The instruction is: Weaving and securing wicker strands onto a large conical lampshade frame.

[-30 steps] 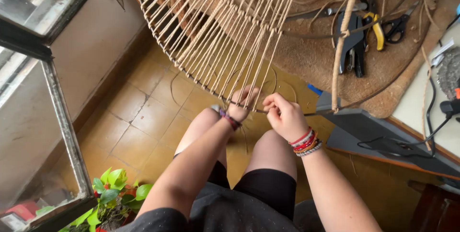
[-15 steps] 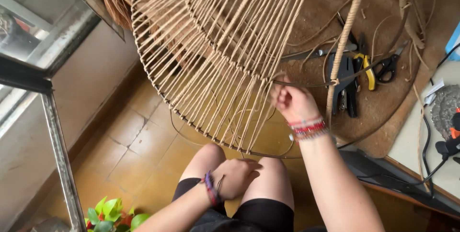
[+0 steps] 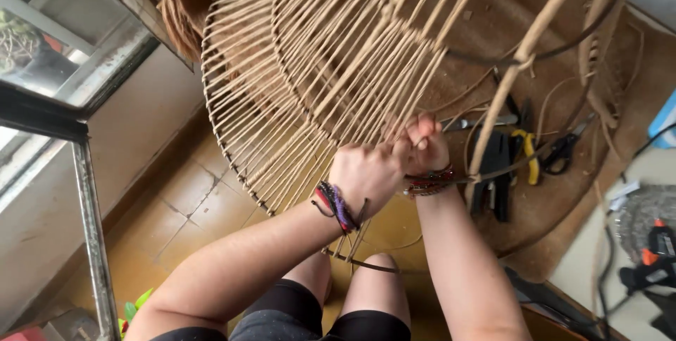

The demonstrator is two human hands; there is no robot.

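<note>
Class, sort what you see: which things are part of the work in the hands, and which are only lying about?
In use:
left hand
right hand
woven cord frame

Lying about:
yellow-handled pliers
scissors
brown mat
green plant

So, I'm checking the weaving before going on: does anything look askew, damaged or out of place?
Nothing stands out. The strands on the frame fan out evenly; both hands, left hand and right hand, grip them. Pliers and scissors lie on the mat.
</note>
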